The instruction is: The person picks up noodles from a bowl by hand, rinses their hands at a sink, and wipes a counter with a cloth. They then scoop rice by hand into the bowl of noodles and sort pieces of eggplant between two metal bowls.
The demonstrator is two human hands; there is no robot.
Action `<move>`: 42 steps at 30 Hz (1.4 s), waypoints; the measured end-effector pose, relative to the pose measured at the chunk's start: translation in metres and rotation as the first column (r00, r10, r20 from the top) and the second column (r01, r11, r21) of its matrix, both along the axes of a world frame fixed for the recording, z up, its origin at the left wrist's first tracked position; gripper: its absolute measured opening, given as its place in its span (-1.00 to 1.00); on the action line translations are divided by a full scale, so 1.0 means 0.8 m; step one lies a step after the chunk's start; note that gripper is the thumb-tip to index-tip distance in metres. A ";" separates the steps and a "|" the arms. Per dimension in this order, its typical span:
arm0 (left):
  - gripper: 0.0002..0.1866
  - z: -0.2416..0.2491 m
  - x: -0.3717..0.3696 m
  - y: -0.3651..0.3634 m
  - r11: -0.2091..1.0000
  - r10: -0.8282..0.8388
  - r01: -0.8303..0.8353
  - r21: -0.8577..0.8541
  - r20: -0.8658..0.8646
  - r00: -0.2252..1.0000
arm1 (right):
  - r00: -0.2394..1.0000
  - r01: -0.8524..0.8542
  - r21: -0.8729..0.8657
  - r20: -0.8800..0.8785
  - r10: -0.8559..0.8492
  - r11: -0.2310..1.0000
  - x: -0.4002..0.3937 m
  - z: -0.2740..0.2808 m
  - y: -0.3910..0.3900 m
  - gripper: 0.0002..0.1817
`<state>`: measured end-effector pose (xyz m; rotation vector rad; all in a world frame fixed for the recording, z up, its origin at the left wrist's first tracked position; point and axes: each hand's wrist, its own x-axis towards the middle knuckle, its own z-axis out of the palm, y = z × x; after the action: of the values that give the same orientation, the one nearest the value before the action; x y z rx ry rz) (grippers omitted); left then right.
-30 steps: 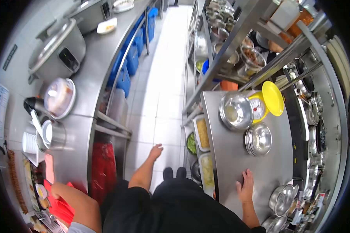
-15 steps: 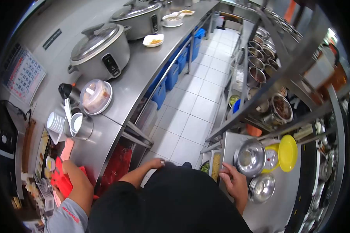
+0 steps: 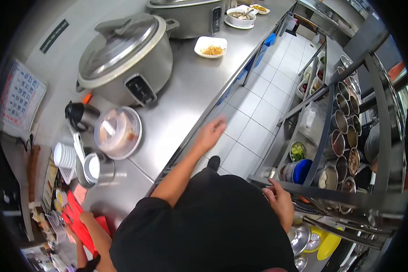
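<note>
My left hand (image 3: pixel 211 133) is stretched forward over the edge of the steel counter (image 3: pixel 186 90), with no object visible in it and its fingertips slightly blurred. Nearest to it on the counter is a white dish of shredded orange-brown food (image 3: pixel 211 47). At my right side, my right hand (image 3: pixel 280 204) hangs with loosely bent fingers and appears to hold nothing. It is close to the metal shelf rack (image 3: pixel 322 192). Steel bowls (image 3: pixel 299 238) and a yellow plate (image 3: pixel 329 246) lie beyond it, partly hidden.
Two large rice cookers (image 3: pixel 127 59) and a covered cake plate (image 3: pixel 118 133) stand on the left counter. A tiled aisle (image 3: pixel 254 109) runs ahead. Several steel containers (image 3: pixel 341 122) fill the right rack. Another person's arm (image 3: pixel 97 235) is at lower left, near red cloth (image 3: pixel 79 213).
I have moved forward along the aisle, so the cookers and dishes look nearer. My left hand has swung forward and up. The bowls at right have slipped back behind the rack.
</note>
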<state>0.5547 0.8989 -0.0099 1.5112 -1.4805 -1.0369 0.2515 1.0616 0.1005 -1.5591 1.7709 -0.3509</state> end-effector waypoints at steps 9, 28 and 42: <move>-0.24 0.005 0.111 -0.373 0.872 0.469 -0.396 0.288 -0.261 0.844 | 0.993 0.117 0.020 -0.036 -0.116 0.993 0.024 -0.007 -0.117 -0.47; -0.62 0.120 -0.166 -0.372 0.834 -0.406 0.486 0.261 -0.305 0.861 | 0.792 0.503 -0.186 0.490 -0.364 0.844 -0.061 0.004 -0.403 -0.49; -0.71 0.184 -0.378 -0.467 0.349 -0.507 0.828 -0.440 0.654 0.561 | 0.750 0.659 -0.417 0.430 -0.503 0.626 -0.188 -0.014 -0.495 -0.54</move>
<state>0.2520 0.5256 0.1375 0.4470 -2.5886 -0.3731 0.1014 0.6655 0.0895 -1.1219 2.0147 -1.4526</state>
